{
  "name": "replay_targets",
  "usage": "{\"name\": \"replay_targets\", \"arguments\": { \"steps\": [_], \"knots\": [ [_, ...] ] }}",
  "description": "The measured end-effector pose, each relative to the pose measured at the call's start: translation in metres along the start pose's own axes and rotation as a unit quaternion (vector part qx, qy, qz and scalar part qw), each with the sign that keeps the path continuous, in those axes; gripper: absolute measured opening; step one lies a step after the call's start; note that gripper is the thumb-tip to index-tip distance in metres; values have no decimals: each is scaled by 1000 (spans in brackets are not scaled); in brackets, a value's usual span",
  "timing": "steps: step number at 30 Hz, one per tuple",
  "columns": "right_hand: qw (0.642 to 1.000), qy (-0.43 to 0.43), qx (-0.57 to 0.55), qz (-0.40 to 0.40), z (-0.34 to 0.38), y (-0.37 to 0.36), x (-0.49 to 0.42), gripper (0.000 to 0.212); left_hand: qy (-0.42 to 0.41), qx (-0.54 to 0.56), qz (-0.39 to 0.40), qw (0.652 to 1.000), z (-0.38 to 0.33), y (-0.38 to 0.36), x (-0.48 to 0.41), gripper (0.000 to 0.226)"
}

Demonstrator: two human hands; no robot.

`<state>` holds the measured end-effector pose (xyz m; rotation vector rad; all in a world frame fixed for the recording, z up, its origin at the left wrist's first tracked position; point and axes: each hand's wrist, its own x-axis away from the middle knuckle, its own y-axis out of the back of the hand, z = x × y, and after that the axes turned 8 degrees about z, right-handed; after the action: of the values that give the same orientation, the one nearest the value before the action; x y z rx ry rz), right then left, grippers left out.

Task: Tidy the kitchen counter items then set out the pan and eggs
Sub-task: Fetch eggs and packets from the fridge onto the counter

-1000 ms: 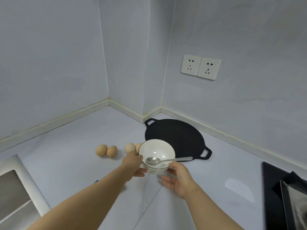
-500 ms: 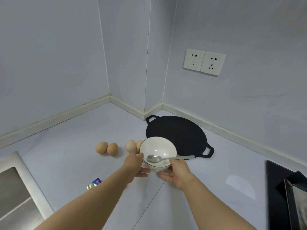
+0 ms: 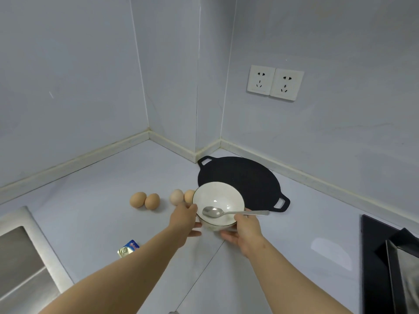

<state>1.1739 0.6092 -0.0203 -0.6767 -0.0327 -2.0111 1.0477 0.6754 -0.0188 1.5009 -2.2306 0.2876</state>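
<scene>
A white bowl (image 3: 218, 197) with a metal spoon (image 3: 212, 211) lying in it sits between my two hands, just in front of the flat black pan (image 3: 246, 177) with two loop handles. My left hand (image 3: 184, 219) grips the bowl's left side, fingers at the rim and thumb below. My right hand (image 3: 244, 231) holds the bowl's near right side, with its thumb up by the spoon handle. Several brown eggs lie on the counter to the left: a pair (image 3: 145, 200) and two more (image 3: 180, 196) right against the bowl.
A small foil packet (image 3: 127, 248) lies on the white counter (image 3: 90, 211) near my left forearm. A steel sink (image 3: 20, 257) is at the lower left and a black stove (image 3: 385, 257) at the lower right. Wall sockets (image 3: 275, 82) are above the pan.
Both hands have closed in on the bowl. The right hand, apart from it a second ago, now holds its near right side.
</scene>
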Motion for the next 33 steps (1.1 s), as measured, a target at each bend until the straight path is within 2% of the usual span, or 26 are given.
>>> {"name": "replay_targets", "arguments": {
  "steps": [6,13,20,28,33],
  "knots": [
    [998,44,-24,-33,23,33,12,30,-35,-6,21,999,-27,-37,3,28],
    [987,71,-73,-122,48,105,23,28,-38,-27,115,992,-49,-113,2,17],
    [977,81,-88,-178,64,175,25,23,-15,-61,200,978,-57,-194,-10,15],
    [966,46,-133,-218,69,221,-5,14,20,-99,202,974,-59,-256,-47,18],
    [961,37,-140,-235,83,238,-34,21,18,-118,203,972,-66,-283,-80,21]
  ]
}}
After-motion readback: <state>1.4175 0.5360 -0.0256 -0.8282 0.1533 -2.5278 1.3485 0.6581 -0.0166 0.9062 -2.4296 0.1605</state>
